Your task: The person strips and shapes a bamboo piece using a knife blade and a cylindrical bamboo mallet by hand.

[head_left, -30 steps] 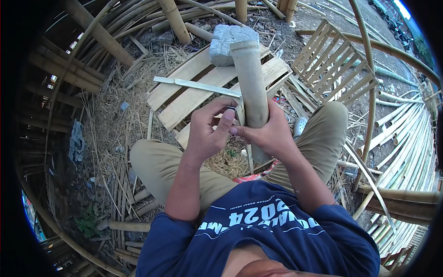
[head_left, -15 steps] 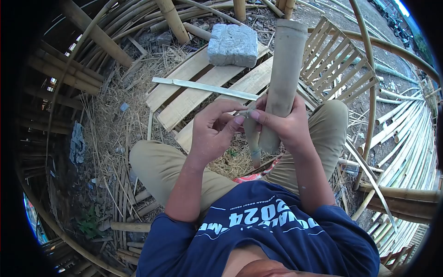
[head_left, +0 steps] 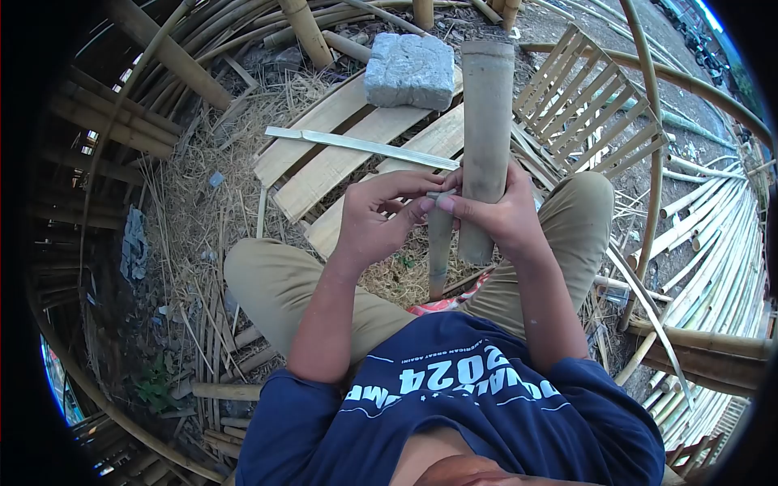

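My right hand [head_left: 509,217] is closed around a wide, pale bamboo piece [head_left: 488,105] that stands out lengthwise away from me. Its thumb also presses near the top of a narrow, tapered tan piece [head_left: 439,243], which could be wood or bamboo. The thumb and fingers of my left hand [head_left: 379,215] pinch that same top end, so the two thumbs almost meet there. The narrow piece points down toward my lap, beside the wide bamboo. The fingers behind both pieces are partly hidden.
Beyond my hands, flat slats [head_left: 348,158] lie on the ground under a grey block [head_left: 409,71]. A thin pale strip [head_left: 356,146] crosses them. A slatted bamboo frame [head_left: 592,97] leans at right, before many bamboo poles [head_left: 713,235]. Dry shavings [head_left: 203,178] cover the left ground.
The wide bamboo piece has shifted slightly left and stands straighter. The narrow piece has turned, its lower end swinging a little left. Both hands keep their hold.
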Action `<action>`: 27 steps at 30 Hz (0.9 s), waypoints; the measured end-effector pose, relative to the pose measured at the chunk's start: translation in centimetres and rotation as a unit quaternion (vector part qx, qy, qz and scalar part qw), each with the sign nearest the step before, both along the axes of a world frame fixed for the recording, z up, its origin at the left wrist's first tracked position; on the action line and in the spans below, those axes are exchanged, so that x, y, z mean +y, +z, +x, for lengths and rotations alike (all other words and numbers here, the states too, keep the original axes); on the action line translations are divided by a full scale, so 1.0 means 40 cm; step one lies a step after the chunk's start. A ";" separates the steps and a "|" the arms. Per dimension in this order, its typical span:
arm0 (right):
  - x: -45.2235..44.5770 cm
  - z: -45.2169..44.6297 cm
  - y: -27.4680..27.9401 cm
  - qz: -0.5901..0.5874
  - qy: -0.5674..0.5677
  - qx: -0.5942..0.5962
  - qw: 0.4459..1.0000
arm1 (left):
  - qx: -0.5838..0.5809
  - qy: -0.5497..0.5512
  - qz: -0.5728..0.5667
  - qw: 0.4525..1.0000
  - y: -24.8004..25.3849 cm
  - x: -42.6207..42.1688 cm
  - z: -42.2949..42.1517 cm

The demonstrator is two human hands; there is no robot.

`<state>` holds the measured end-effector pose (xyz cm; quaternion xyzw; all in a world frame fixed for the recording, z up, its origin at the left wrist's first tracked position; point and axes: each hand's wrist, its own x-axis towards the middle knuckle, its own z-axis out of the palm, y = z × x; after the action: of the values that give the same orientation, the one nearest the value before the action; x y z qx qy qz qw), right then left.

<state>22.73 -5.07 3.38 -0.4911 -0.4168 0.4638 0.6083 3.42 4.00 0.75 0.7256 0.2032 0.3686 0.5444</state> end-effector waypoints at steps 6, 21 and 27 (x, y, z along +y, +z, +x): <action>0.055 0.013 -0.125 -0.062 -0.029 0.009 0.998 | 0.032 0.061 -0.199 0.977 -0.056 0.015 0.038; 0.214 0.020 -0.362 -0.123 -0.074 0.038 0.989 | 0.160 0.130 -0.167 0.964 -0.247 0.139 0.075; 0.224 0.040 -0.389 -0.076 -0.027 0.006 0.997 | 0.167 0.161 -0.069 0.970 -0.278 0.146 0.081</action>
<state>24.32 3.88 -12.18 -0.5439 -0.3633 0.4805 0.5842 6.68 9.85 -10.36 0.6952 0.4304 0.3101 0.4851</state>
